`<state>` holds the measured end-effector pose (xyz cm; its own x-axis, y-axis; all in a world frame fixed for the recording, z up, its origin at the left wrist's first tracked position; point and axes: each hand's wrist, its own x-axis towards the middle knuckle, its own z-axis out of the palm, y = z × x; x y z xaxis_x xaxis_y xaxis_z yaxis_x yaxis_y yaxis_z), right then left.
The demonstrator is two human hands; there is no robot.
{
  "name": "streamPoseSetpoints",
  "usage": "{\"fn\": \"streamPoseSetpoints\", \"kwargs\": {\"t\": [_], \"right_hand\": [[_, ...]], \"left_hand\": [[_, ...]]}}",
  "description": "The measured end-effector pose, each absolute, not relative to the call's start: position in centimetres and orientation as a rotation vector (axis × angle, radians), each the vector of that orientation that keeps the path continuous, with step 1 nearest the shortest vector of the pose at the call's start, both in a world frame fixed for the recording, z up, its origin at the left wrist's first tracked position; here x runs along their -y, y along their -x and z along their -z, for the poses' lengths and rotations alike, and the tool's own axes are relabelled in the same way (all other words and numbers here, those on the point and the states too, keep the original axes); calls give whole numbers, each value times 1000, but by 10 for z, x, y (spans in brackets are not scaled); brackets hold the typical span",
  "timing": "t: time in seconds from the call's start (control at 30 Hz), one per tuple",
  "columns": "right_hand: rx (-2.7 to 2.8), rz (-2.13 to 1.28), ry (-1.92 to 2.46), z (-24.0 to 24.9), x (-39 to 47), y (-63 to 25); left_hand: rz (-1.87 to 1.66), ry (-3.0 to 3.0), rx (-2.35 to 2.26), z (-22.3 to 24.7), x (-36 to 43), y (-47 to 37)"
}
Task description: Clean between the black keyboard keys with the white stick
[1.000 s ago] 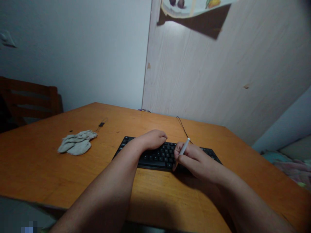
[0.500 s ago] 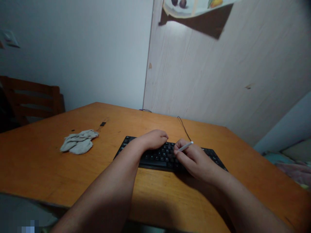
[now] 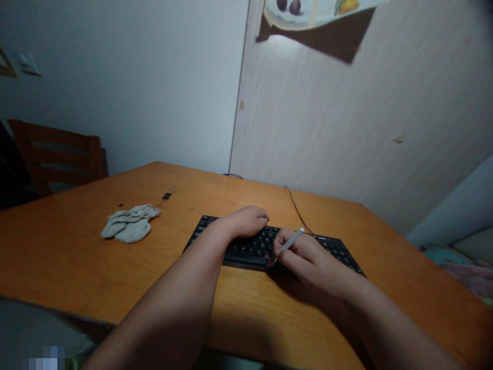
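Note:
A black keyboard (image 3: 246,249) lies on the wooden table, partly covered by both hands. Across its back edge rests my left hand (image 3: 250,221), closed over that edge; most of its fingers are hidden. My right hand (image 3: 302,254) pinches a slim whitish stick-like tool (image 3: 293,238) above the keys, right of the middle. The tool's upper end points up and to the right. Its working end, low by the keyboard's front edge, is blurred and partly hidden by the fingers.
On the orange-brown table (image 3: 154,277), a crumpled grey cloth (image 3: 131,223) lies to the left. Behind it is a small black object (image 3: 167,196) with a thin cord. The keyboard's cable (image 3: 295,203) runs toward the wall. A wooden chair (image 3: 57,149) stands at far left.
My right hand has shifted slightly toward the keyboard's front edge, with the tool in its fingers. My left hand stays on the keyboard. The whole view has shifted a little.

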<state>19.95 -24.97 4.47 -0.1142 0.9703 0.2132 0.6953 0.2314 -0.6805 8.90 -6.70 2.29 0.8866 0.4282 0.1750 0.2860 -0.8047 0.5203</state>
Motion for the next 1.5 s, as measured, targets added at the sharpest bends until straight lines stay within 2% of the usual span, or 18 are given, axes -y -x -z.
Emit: {"fn": "streamPoseSetpoints", "kwargs": {"t": [0.2, 0.53, 0.77, 1.23, 1.5], "right_hand": [[1848, -631, 1511, -41, 247, -202], [1699, -327, 1500, -27, 234, -207], [1824, -424, 1445, -29, 236, -203], [1727, -391, 1471, -24, 231, -210], [1596, -436, 1439, -23, 226, -215]], "left_hand": [[-399, -2554, -512, -20, 64, -91], [-366, -2601, -497, -22, 63, -90], [-406, -2522, -483, -26, 62, -87], [-1071, -1735, -566, -46, 51, -82], [-1159, -1558, -776, -38, 25, -45]]}}
